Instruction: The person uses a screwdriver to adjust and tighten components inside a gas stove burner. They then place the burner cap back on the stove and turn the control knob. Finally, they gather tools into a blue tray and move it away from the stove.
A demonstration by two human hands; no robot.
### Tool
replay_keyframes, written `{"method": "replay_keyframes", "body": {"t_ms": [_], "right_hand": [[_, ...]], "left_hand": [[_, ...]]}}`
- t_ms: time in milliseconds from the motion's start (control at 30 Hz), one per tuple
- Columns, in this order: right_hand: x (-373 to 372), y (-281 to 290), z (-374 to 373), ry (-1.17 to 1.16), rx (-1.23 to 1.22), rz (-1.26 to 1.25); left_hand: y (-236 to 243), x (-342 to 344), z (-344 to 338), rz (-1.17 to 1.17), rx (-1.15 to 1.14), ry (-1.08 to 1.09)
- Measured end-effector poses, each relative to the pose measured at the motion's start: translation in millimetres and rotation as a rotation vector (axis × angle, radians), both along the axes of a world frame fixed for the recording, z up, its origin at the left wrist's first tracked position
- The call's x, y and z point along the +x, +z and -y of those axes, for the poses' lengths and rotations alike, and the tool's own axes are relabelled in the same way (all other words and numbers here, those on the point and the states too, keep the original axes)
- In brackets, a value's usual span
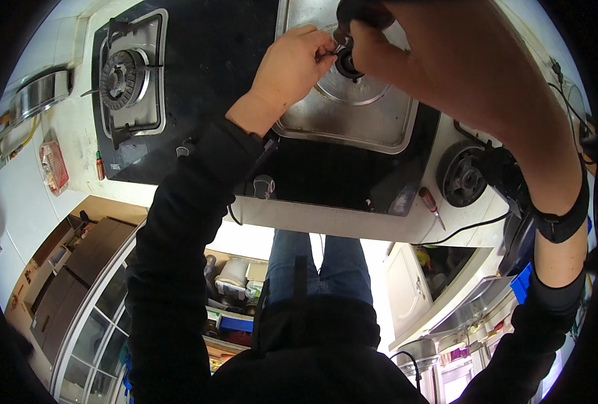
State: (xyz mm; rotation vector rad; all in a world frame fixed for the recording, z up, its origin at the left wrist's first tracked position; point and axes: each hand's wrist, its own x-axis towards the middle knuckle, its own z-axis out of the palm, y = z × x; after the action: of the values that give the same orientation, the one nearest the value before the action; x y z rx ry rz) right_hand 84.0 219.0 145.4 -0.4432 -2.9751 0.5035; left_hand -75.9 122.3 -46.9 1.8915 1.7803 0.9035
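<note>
– Beside the burner (346, 67), what does the left hand (291, 65) have?
– Its finger and thumb are pinched together, and they seem to hold a thin bit (334, 50). I can't tell what it is
– And the right hand (369, 50)?
– It bends in at the burner's right side. Its fingers are mostly hidden, so I can't tell if it grips anything
– Which way is the burner from each hand?
– It is just to the right of the left fingertips, a little nearer the body. From the right hand, it is just to the left and nearer the body too. It is round, so it has no long side
– Which hand is closer?
– Both are right by it
– What else?
– A metal tray (353, 128) goes around the burner, and a screwdriver (428, 198) lies well to its right, nearer the body
</note>
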Motion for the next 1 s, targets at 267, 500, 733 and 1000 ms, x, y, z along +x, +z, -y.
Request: {"method": "replay_keyframes", "body": {"t_ms": [267,500,733,1000], "right_hand": [[-8.7,1.6,4.1,0.032,0.149,0.124],[-9.9,-3.3,9.1,-0.018,0.236,0.151],[-13.4,0.1,19.4,-0.115,0.304,0.217],[-6.4,-6.4,6.7,-0.034,0.238,0.050]], "left_hand": [[-6.4,-0.8,-0.1,-0.094,0.073,-0.003],[-5.6,-0.7,-1.1,-0.071,-0.105,0.001],[-2.2,0.9,-0.6,-0.063,-0.068,0.009],[-1.0,-2.9,-0.2,0.007,-0.135,0.007]]}}
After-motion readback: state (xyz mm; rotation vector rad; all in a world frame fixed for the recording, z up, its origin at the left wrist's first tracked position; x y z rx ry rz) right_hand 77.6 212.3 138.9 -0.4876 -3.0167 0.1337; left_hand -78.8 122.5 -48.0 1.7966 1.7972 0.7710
